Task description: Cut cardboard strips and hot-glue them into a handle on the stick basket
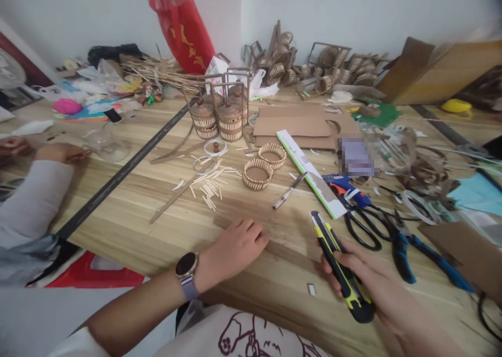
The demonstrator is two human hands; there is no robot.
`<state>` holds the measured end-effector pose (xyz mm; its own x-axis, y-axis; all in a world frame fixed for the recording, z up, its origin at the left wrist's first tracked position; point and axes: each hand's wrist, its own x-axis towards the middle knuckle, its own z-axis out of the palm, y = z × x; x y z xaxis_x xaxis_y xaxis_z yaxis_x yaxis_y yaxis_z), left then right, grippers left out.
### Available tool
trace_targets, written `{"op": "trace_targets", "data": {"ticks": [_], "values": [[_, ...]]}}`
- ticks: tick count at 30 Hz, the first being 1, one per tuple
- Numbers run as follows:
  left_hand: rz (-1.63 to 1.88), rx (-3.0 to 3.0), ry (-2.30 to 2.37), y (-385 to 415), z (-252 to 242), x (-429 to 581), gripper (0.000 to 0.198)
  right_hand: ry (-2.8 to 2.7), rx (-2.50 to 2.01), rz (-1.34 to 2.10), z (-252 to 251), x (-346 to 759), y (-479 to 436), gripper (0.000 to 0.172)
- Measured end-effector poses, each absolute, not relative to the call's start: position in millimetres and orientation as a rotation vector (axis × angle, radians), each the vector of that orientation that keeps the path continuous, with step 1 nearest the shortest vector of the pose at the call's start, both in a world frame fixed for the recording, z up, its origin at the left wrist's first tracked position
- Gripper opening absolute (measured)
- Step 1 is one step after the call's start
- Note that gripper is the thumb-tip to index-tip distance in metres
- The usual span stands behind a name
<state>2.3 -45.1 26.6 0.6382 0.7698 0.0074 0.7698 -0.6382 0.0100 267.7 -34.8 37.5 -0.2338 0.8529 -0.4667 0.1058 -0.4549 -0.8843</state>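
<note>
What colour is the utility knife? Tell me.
The utility knife is yellow and black; head view.

head | worn, looks forward-down | near over table (164, 231) | single view

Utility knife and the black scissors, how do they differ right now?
The utility knife is yellow and black; the scissors have black handles. The utility knife is gripped in the right hand; the scissors lie flat on the table, untouched. The knife is one straight bar; the scissors end in two loops. Both are cutting tools on the person's right side.
</note>
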Motion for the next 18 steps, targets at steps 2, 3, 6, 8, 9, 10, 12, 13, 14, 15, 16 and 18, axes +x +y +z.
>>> {"op": "trace_targets", "data": {"ticks": [2,3,6,8,9,10,12,13,14,15,16,18], "values": [[0.119,2.819,1.308,-41.7,23.6,-9.9,0.020,-1.396,-1.456,1.669,30.7,268.9,-31.2,0.033],[0.186,2.803,1.331,-37.9,21.8,-20.3,0.022,-1.514,-1.455,1.620,27.2,270.4,-29.3,0.035],[0.348,2.776,1.566,-20.7,17.2,-63.2,0.022,-1.824,-1.507,1.387,22.5,276.4,-25.7,0.033],[0.363,2.755,1.687,-7.6,15.2,-91.7,0.020,-1.998,-1.544,1.208,24.1,279.7,-25.3,0.033],[0.346,2.765,1.681,-1.2,14.4,-102.9,0.019,-2.080,-1.544,1.141,25.2,281.0,-25.5,0.034],[0.313,2.789,1.638,5.1,13.6,-111.6,0.018,-2.153,-1.533,1.090,25.8,282.1,-25.8,0.035],[0.243,2.839,1.554,17.8,11.8,-121.6,0.018,-2.264,-1.507,1.014,24.6,283.9,-26.5,0.036],[0.213,2.862,1.538,24.4,10.9,-123.8,0.019,-2.308,-1.510,0.977,22.9,284.7,-26.7,0.037],[0.194,2.878,1.553,31.1,10.3,-125.0,0.021,-2.343,-1.528,0.930,21.0,285.4,-26.7,0.038],[0.184,2.888,1.583,37.8,10.0,-125.5,0.022,-2.373,-1.559,0.881,19.4,285.8,-26.5,0.039],[0.195,2.889,1.633,44.3,10.0,-125.7,0.023,-2.403,-1.595,0.834,18.6,285.8,-26.0,0.040],[0.239,2.864,1.710,54.5,11.5,-124.9,0.026,-2.473,-1.646,0.747,20.1,284.6,-24.7,0.038]]}}
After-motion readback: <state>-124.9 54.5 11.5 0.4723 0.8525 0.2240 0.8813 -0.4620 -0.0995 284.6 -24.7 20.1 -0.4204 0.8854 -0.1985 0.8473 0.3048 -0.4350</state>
